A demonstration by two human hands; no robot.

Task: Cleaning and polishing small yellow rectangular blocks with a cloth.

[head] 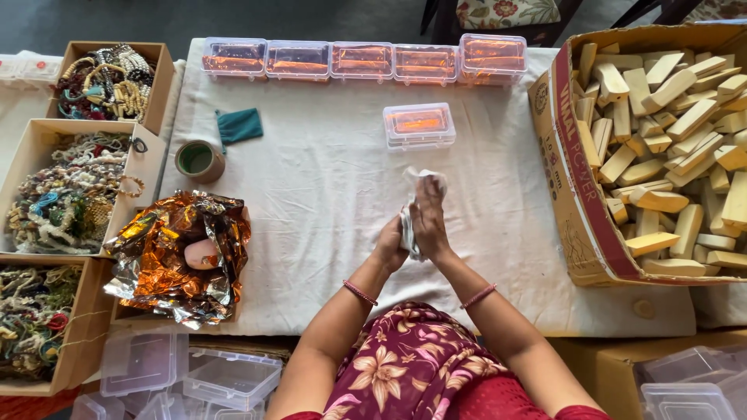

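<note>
Head cam looks straight down at a white cloth-covered table (327,202), and both hands meet near its middle. The left hand (391,247) and right hand (429,219) are pressed together around a small white cloth (424,180), each one gripping it. Most of that cloth is buried between the palms, so only a crumpled bit pokes out on top and a strip shows between the hands. Can't really tell what shape it is or whether anything's wrapped inside.

Just past the hands sits a lone clear plastic box (419,126) with something orange in it, lid on. A row of similar boxes (362,61) lines the far edge. Off to the right, a big cardboard box (580,218) full of pale wooden blocks (677,132) runs off the frame. On the left there's crinkled orange foil (179,260) half covering something pinkish, a roll of tape (199,160), a small green pouch (239,125), and cartons of beaded jewellery (70,194), partly cut off. Empty clear boxes (187,373) are down at the bottom edge.
</note>
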